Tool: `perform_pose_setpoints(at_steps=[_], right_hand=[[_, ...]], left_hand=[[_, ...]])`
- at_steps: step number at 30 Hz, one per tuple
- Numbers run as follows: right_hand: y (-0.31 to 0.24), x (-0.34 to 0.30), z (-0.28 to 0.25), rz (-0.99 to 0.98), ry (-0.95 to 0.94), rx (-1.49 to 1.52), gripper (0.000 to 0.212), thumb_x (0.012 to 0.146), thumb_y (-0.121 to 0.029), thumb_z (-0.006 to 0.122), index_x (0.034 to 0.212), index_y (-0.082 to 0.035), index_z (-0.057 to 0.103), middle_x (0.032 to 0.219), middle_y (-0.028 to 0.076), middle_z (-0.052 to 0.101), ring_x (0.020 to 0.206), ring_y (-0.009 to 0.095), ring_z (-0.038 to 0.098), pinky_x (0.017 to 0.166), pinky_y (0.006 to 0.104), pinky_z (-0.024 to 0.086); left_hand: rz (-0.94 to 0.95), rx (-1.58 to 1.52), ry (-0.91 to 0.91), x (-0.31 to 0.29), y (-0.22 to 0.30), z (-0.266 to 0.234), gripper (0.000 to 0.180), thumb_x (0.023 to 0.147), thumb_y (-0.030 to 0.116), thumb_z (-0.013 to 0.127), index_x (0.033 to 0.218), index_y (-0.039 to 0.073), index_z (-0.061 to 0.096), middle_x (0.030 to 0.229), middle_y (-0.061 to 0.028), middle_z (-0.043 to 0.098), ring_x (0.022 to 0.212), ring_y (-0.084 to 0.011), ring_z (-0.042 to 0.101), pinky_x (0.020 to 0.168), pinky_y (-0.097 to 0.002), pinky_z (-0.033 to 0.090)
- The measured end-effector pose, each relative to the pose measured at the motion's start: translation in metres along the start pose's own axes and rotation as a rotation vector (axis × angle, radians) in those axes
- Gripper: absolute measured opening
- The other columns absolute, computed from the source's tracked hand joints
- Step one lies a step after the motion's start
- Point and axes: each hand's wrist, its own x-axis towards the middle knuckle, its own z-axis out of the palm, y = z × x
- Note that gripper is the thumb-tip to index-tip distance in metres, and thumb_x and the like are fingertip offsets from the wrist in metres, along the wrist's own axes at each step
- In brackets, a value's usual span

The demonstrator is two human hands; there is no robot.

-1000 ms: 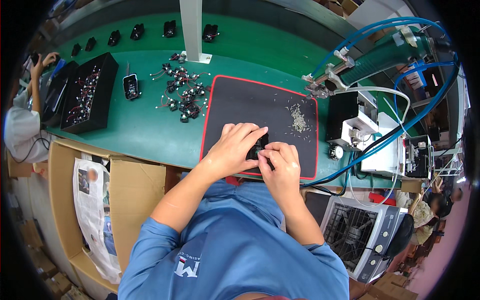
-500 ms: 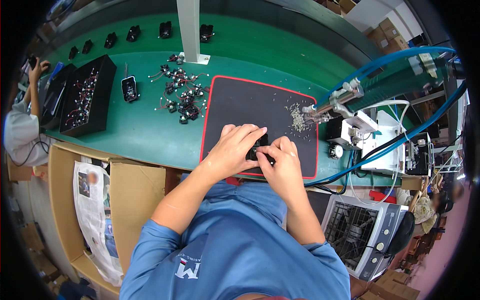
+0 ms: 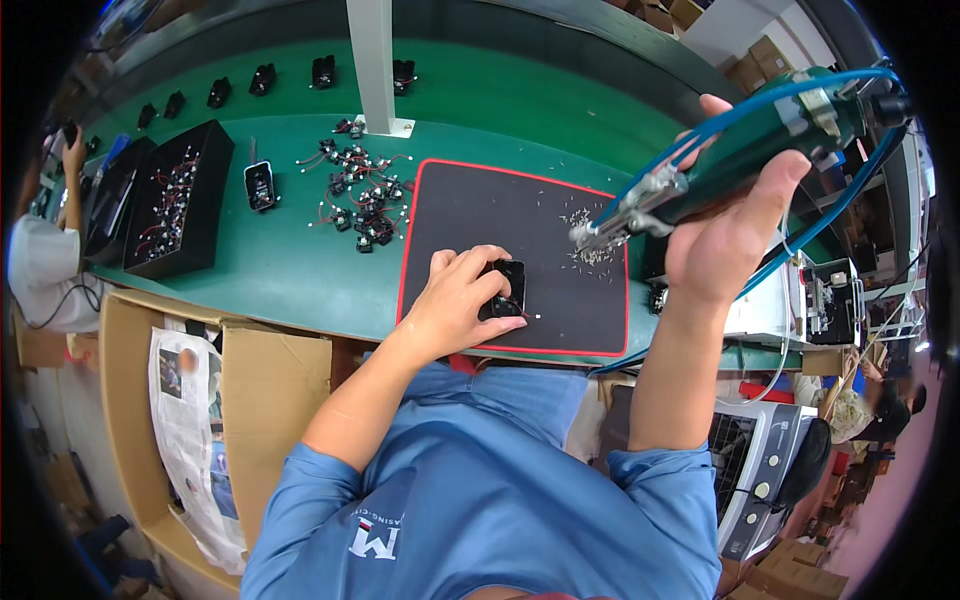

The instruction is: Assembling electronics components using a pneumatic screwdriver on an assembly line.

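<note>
One black housing (image 3: 514,278) is being pinched by the left hand (image 3: 455,305) on the red-edged mat's (image 3: 570,315) near half; a green pneumatic screwdriver (image 3: 748,158) is being bracketed by the spread right hand (image 3: 722,248); flat, steady bracing is being advised.

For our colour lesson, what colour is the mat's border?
Red: the border shows best in the head view.

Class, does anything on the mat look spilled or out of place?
The tiny pieces lie loosely heaped on the right of the mat, with strays scattered around; they look spilled, though that may be deliberate.
</note>
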Motion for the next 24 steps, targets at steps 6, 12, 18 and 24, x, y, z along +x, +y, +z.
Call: perform_pose_setpoints(at_steps=[6,12,18,24], right_hand=[[0.005,-0.030,0.017,0.000,-0.154,0.179,0.092,0.103,-0.076,0.036,0.143,0.006,0.048,0.081,0.011,0.063,0.068,0.019,0.061,0.065,0.0346,0.053],[-0.018,-0.040,0.036,0.108,0.000,0.085,0.098,0.099,-0.081,0.036,0.139,0.008,0.050,0.082,0.008,0.061,0.067,0.019,0.061,0.062,0.0322,0.053],[0.018,-0.064,0.034,0.121,-0.029,0.086,0.113,0.087,-0.095,0.031,0.134,0.005,0.054,0.075,0.007,0.060,0.060,0.017,0.059,0.057,0.0294,0.052],[0.032,-0.073,0.028,0.118,-0.028,0.101,0.111,0.087,-0.094,0.031,0.133,0.004,0.053,0.077,0.007,0.061,0.060,0.017,0.059,0.056,0.0288,0.052]], left_hand=[[0.028,-0.002,0.017,0.003,0.000,0.002,0.040,0.073,0.038,0.092,0.091,0.013,0.066,0.128,-0.0065,0.059,0.104,-0.0248,0.060,0.093,-0.0420,0.034],[0.002,-0.038,0.024,0.002,0.000,0.000,0.040,0.072,0.039,0.092,0.090,0.014,0.067,0.127,-0.0065,0.060,0.104,-0.0246,0.059,0.092,-0.0403,0.035],[-0.007,-0.047,0.024,0.002,-0.001,0.003,0.041,0.070,0.039,0.094,0.089,0.013,0.068,0.127,-0.0068,0.060,0.105,-0.0255,0.058,0.091,-0.0390,0.036],[-0.038,-0.051,-0.006,0.003,0.001,0.000,0.041,0.070,0.038,0.094,0.089,0.013,0.068,0.127,-0.0066,0.060,0.105,-0.0261,0.059,0.092,-0.0390,0.036]])
